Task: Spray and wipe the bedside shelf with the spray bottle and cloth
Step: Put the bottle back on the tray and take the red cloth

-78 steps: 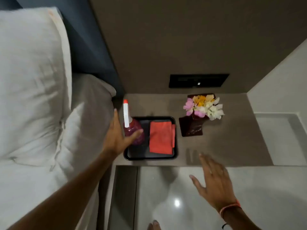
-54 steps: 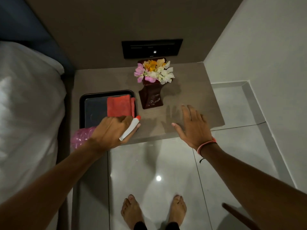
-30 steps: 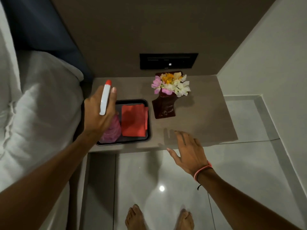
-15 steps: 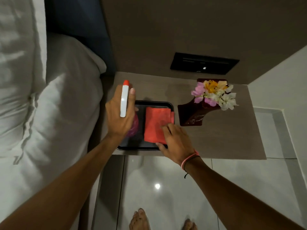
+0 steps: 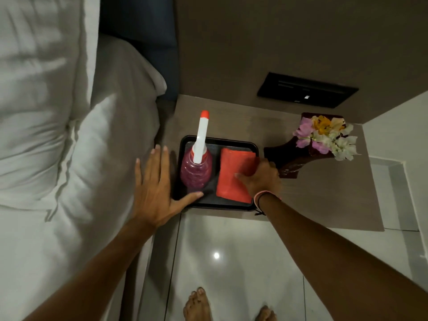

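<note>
Glossy floor tiles (image 5: 231, 262) nearest us, bare feet at the bottom edge, white bed (image 5: 46, 158) along the left. Bedside shelf (image 5: 324, 200) sits beyond the tiles, against the far wall.

Left hand (image 5: 155, 193): flat, fingers spread and released, holding nothing; thumb reaches over the near-left corner of the black tray (image 5: 183, 144). Right hand (image 5: 259, 179): on the right half of the red cloth (image 5: 231, 179), fingers curling over its right edge. We can't tell if the grip is closed yet; the cloth looks flat in the tray.

Spray bottle (image 5: 196, 170) stands upright in the tray's left half, just left of the cloth, nobody gripping it, nozzle pointing far. Vase with flowers (image 5: 322, 137) right of the tray, just beside our right hand. Dark switch panel (image 5: 308, 90) on the wall behind.

Our read: we're at the cloth pickup, wiping not started. No wet patch visible on the shelf, so we can't confirm spraying. Next move: pinch the cloth, lift it clear of the tray rim, keep the knuckles off the vase, then wipe the open shelf to the right.
</note>
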`<control>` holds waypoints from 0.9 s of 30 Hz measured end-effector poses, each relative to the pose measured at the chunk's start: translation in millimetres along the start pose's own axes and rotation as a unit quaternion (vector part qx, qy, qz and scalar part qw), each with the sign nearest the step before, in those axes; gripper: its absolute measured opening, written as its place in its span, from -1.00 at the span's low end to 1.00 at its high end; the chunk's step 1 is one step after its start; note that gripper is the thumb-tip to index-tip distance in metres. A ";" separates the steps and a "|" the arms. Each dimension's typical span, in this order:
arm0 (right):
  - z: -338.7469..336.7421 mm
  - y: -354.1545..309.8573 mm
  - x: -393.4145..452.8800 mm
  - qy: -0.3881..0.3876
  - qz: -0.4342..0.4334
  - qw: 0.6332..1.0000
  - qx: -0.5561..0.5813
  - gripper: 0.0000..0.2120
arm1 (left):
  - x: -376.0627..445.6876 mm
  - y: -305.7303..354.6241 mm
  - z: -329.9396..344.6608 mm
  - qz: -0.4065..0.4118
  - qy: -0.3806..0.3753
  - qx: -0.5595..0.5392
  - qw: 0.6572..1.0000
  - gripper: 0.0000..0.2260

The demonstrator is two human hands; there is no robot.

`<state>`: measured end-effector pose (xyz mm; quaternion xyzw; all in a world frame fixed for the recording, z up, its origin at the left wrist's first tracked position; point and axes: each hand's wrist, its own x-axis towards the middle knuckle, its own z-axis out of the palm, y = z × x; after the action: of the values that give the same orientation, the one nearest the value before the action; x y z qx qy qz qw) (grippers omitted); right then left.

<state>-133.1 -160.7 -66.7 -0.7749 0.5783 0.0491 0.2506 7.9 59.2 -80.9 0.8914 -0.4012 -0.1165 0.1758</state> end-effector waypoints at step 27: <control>-4.2 92.6 -61.3 -0.126 0.060 0.818 0.557 -0.49 | -82.5 63.7 30.2 0.210 0.065 0.176 0.960 -0.26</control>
<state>-239.3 -128.2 -71.4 -0.4533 0.5158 -0.1692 0.7070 -99.3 75.7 -76.9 0.8095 -0.5813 0.0533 0.0624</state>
